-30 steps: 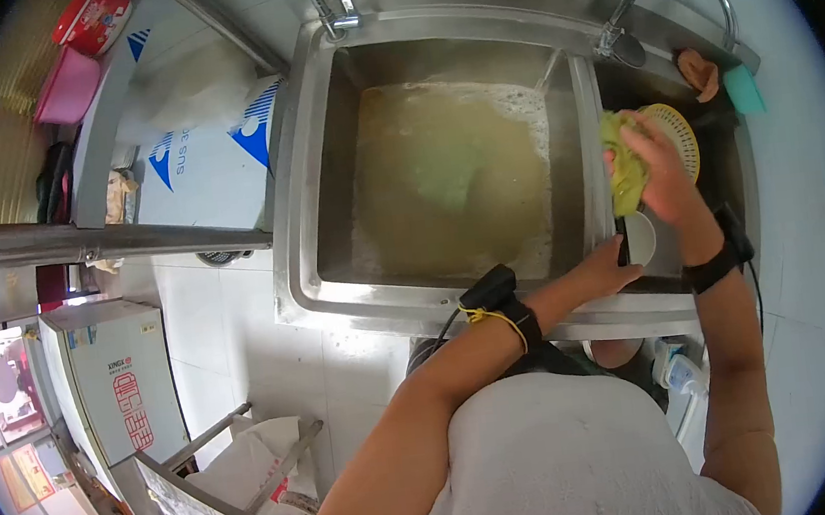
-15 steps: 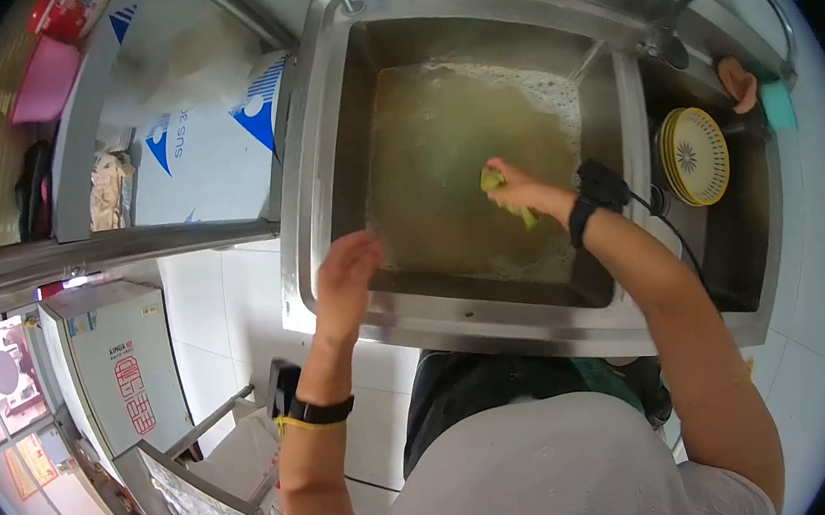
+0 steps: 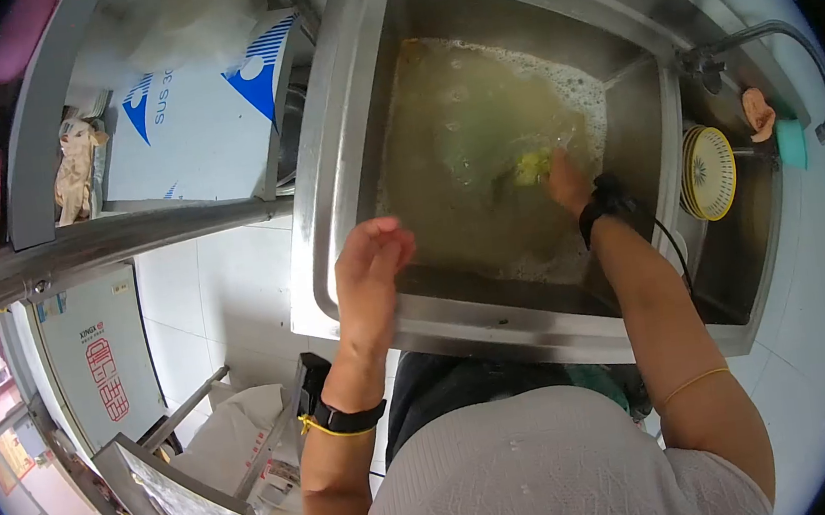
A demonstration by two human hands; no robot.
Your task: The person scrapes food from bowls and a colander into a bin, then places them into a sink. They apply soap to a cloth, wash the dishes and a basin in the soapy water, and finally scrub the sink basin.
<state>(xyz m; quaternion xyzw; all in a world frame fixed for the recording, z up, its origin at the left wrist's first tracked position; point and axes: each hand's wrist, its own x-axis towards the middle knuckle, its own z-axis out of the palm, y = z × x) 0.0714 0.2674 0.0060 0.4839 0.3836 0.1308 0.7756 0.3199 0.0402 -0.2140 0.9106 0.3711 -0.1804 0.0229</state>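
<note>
Murky, foamy water (image 3: 479, 220) fills the large left basin of a steel sink (image 3: 501, 331). My right hand (image 3: 569, 184) is at the water on the basin's right side, its fingers closed on a yellow-green cloth (image 3: 532, 167) that lies partly under the surface. Over the basin's left front edge, my left hand (image 3: 370, 262) is raised with its fingers curled inward. Whether those fingers hold anything is hidden. Something dark and blurred shows in the water just left of the cloth.
Yellow patterned bowls (image 3: 710, 174) stand stacked in the smaller right basin. A curved faucet (image 3: 761, 32), an orange-pink cloth (image 3: 757, 114) and a teal item (image 3: 792, 145) are beyond them. A metal shelf (image 3: 208, 128) stands left of the sink.
The view has shifted. My right hand has moved right within the basin with the cloth, which now sits lower in the water. My left hand's fingers are more curled.
</note>
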